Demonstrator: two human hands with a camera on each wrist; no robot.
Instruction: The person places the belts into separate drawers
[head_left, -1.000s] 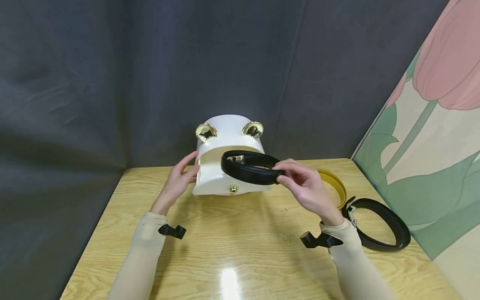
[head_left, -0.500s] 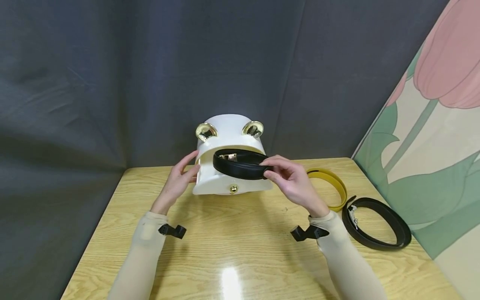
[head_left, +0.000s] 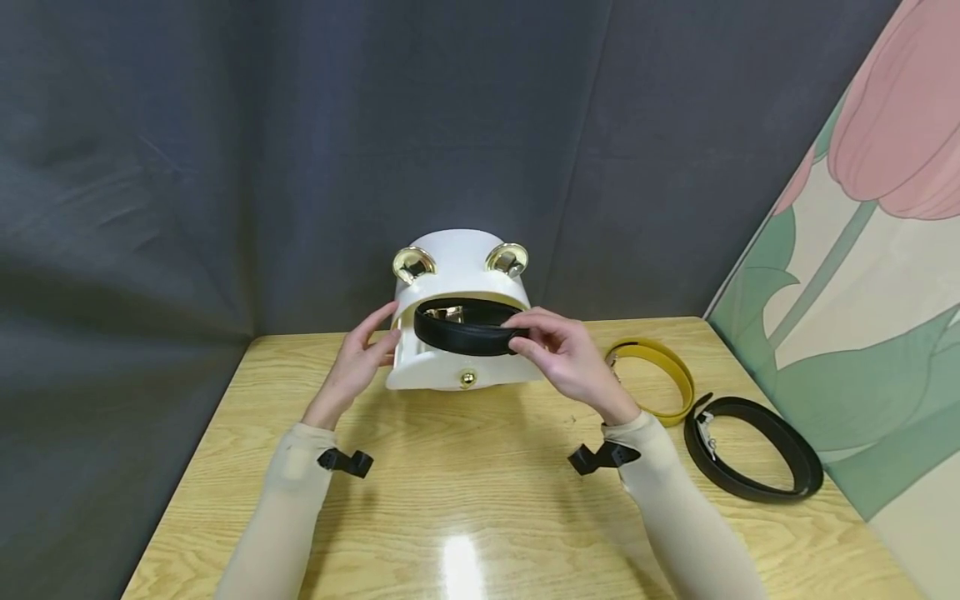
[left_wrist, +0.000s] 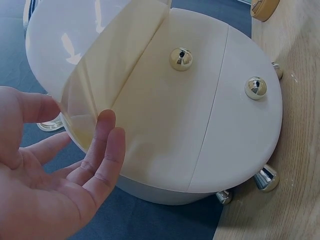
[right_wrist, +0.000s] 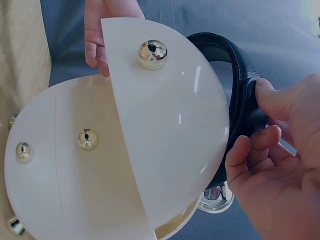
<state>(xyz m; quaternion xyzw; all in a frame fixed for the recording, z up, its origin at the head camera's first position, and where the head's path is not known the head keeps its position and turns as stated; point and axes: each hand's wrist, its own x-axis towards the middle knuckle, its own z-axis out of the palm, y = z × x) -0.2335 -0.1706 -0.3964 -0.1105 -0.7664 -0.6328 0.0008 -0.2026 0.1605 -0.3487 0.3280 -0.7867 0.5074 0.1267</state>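
Observation:
A white container [head_left: 459, 258] with two gold round pieces on top and an opening in front stands at the table's back. My right hand [head_left: 572, 360] pinches the right end of a coiled black belt [head_left: 468, 339] with a gold buckle, held at the opening. In the right wrist view the belt [right_wrist: 245, 85] shows beyond the white lid [right_wrist: 175, 115], thumb and fingers of the hand [right_wrist: 285, 155] on its edge. My left hand [head_left: 352, 367] touches the container's left side, its fingers fairly straight; in the left wrist view the hand [left_wrist: 70, 170] is at the lid's edge.
A coiled yellow belt [head_left: 678, 371] lies on the wooden table [head_left: 420, 483], right of the container. Nearer the right edge lies another coiled black belt [head_left: 806, 467]. A dark curtain [head_left: 450, 125] hangs behind, and a flower-patterned panel [head_left: 885, 350] stands at the right.
My right hand has moved left with the black belt, from the container's right front to its opening. More of the yellow belt shows. My left hand has stayed in place.

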